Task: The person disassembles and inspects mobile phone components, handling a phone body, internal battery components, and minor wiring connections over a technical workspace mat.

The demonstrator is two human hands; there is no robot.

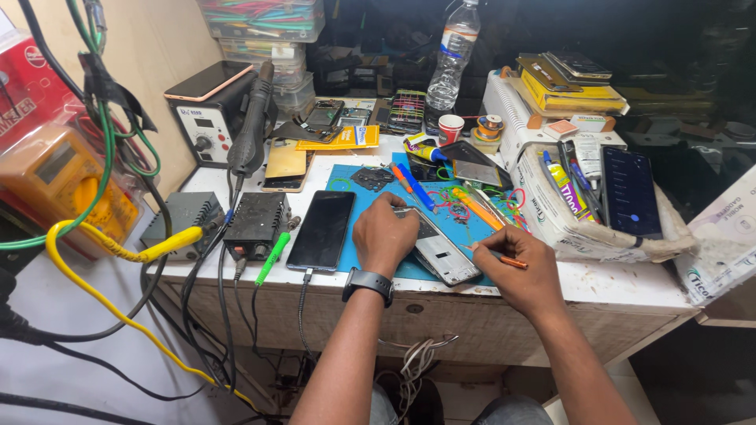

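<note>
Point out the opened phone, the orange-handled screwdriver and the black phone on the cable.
opened phone [447,260], head view, bare metal inner frame.
orange-handled screwdriver [512,262], head view, orange handle beside right hand's fingers.
black phone on the cable [321,230], head view, middle of dark screen.

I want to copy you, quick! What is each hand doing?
Left hand: closed, fingers pressing down on the opened phone.
Right hand: closed, holding an orange screwdriver.
</note>
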